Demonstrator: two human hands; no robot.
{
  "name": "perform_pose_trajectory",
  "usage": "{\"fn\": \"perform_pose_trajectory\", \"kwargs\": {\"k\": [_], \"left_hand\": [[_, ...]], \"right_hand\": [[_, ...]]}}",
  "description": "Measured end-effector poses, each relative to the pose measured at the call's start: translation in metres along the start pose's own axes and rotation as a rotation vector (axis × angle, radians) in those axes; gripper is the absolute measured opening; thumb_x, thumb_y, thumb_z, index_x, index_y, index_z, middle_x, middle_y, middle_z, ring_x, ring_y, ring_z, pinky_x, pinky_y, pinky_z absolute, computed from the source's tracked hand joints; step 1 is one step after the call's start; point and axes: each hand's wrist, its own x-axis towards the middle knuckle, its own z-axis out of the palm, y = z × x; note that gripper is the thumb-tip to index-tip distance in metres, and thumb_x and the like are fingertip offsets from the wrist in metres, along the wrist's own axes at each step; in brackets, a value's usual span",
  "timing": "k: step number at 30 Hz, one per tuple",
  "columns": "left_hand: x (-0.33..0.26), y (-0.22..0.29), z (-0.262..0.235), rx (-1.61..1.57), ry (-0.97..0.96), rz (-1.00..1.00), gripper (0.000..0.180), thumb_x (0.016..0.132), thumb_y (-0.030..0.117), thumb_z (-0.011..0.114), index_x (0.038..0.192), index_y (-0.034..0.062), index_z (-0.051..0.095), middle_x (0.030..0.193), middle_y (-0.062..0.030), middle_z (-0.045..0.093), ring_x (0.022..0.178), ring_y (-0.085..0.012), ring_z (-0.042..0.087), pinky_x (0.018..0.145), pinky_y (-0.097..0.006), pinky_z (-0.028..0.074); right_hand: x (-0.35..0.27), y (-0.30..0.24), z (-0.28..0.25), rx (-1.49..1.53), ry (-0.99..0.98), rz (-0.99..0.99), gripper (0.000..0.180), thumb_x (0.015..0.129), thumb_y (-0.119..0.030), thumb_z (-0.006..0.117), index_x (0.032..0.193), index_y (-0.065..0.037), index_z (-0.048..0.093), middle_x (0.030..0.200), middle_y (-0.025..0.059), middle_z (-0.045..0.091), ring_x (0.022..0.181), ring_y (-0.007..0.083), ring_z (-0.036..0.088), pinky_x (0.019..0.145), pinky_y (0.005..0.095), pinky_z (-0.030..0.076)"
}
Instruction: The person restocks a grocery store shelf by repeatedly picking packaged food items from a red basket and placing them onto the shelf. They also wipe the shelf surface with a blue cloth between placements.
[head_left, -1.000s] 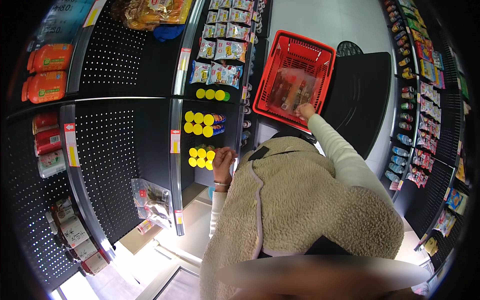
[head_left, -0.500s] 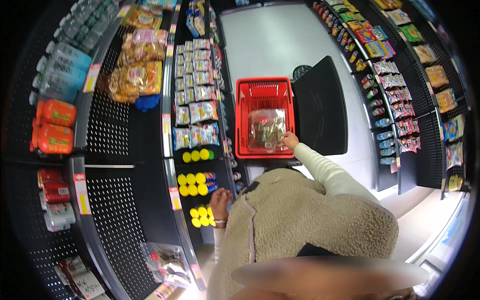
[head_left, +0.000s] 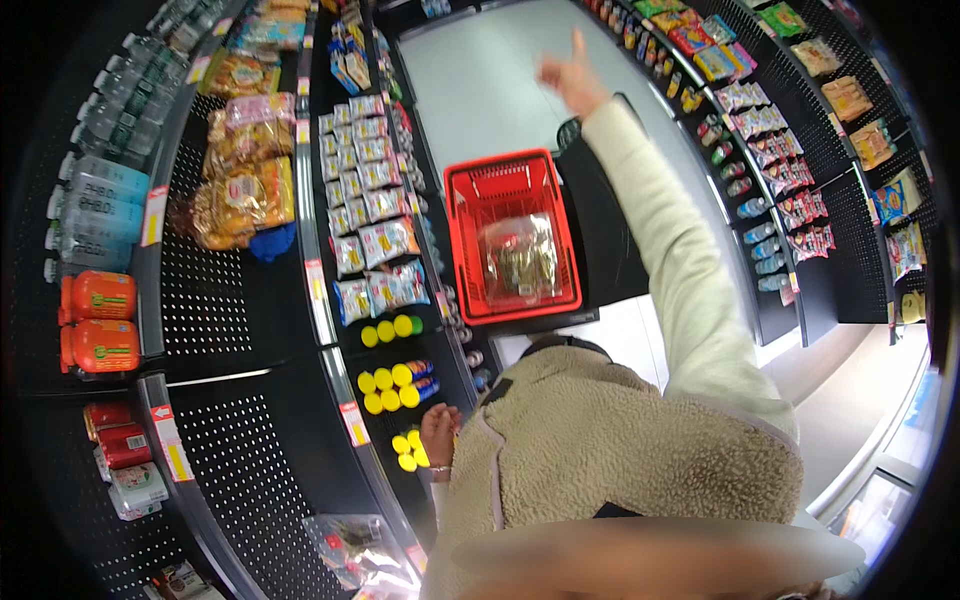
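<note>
My right hand (head_left: 575, 82) is raised beyond the basket at the end of an outstretched arm. Its fingers are apart and it holds nothing. In the red shopping basket (head_left: 565, 215) lies a clear plastic package (head_left: 522, 258) with brownish contents. My left hand (head_left: 438, 434) hangs low beside the shelf, fingers curled in, with no thing visible in them. Closest to it are yellow-lidded canisters (head_left: 388, 390), standing in small groups on the left shelf.
A black flat panel (head_left: 620, 240) sits right of the basket. Shelves on the left carry snack bags (head_left: 385, 240), bread packs (head_left: 255, 195), bottles (head_left: 100, 205) and orange packs (head_left: 105, 345). Another clear package (head_left: 360, 550) lies low down. Snack-filled shelves (head_left: 775, 150) line the right side.
My right hand has let go of the clear package, which stays in the basket, and has swung up and forward past it. My left hand has barely moved. The view has shifted slightly.
</note>
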Motion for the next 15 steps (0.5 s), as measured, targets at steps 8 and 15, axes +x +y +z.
{"fn": "perform_pose_trajectory", "kwargs": {"k": [8, 15], "left_hand": [[-0.025, -0.005, -0.002, -0.028, 0.125, 0.072, 0.014, 0.098, 0.008, 0.057, 0.110, 0.0034, 0.063, 0.093, -0.0042, 0.069, 0.080, -0.0121, 0.065, 0.066, -0.023, 0.049], [-0.055, 0.030, -0.008, -0.233, 0.469, 0.370, 0.018, 0.095, 0.003, 0.060, 0.113, 0.0012, 0.063, 0.098, -0.0097, 0.070, 0.081, -0.0151, 0.067, 0.069, -0.024, 0.054]], "right_hand": [[-0.074, -0.034, 0.067, -0.112, -0.003, -0.445, 0.093, 0.081, 0.005, 0.069, 0.157, -0.011, 0.018, 0.141, 0.0163, 0.051, 0.074, 0.0106, 0.052, 0.069, 0.0261, 0.048], [-0.283, 0.210, 0.176, 0.051, -0.404, 1.008, 0.044, 0.089, -0.006, 0.063, 0.128, -0.015, 0.044, 0.077, 0.0011, 0.053, 0.064, 0.0161, 0.058, 0.053, 0.0355, 0.050]]}}
